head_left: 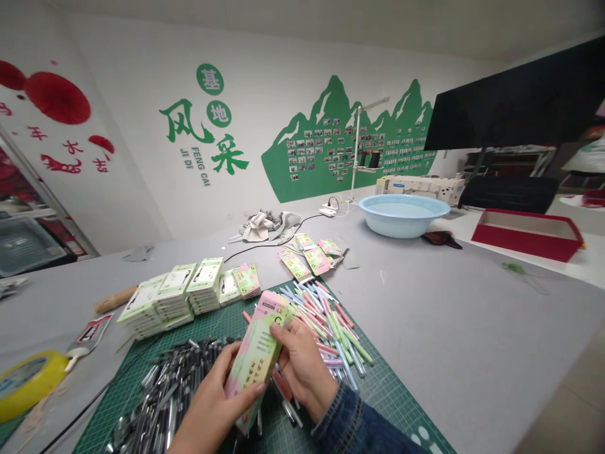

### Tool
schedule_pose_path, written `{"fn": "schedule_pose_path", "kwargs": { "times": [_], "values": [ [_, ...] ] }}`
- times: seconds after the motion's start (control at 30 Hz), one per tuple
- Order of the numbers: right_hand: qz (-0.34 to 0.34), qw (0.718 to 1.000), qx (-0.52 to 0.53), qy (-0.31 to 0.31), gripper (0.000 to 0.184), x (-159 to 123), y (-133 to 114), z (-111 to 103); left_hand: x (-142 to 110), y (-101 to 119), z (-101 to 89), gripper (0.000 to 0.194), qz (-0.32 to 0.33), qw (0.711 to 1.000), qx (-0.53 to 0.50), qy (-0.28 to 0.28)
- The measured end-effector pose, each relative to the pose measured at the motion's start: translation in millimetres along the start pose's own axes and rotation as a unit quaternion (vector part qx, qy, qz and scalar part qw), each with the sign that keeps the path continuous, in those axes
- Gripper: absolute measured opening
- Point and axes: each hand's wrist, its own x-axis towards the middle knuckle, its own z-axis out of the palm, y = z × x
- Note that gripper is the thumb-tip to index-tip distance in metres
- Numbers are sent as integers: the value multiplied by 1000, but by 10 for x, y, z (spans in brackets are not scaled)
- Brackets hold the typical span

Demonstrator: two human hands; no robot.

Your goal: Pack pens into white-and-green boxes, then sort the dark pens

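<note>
Both hands are closed around one pastel carton (258,353), tilted above the green cutting mat (401,416): the left hand (220,391) grips its lower part, and the right hand (302,362) has its thumb on the front near the upper end. Dark pens (163,394) heap up on the left, pastel pens (333,325) fan out on the right, both too tangled for me to count. The mat's right edge slants toward me, and beyond it there's room to move over the grey bench (463,328) as far as its right edge. The left side is tighter: three stacks of white-and-green boxes (172,284) straddle the mat's far edge, with one small pink-and-green box (247,280) beside them. Farther left lie one tube (89,334) and one yellow tape roll (51,375). Past the pastel pens I count four small cartons (316,260), then one blue basin (401,221) and one red box (527,236).
</note>
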Motion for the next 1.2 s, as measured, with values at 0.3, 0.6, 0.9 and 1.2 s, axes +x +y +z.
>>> {"fn": "schedule_pose_path", "kwargs": {
  "times": [0.3,0.6,0.9,1.2],
  "values": [
    [-3,1000,6,-16,25,-20,-27,12,-159,-161,-105,49,-145,967,-198,-66],
    [81,988,-73,-111,33,-122,122,17,-204,-133,-133,45,-160,938,-305,-45],
    [77,991,-83,-77,34,-97,191,-27,-179,-140,-42,53,-150,942,-298,-23],
    [63,998,-10,-15,32,-72,184,-17,-178,-87,-109,68,-26,996,9,83]
  ]
}}
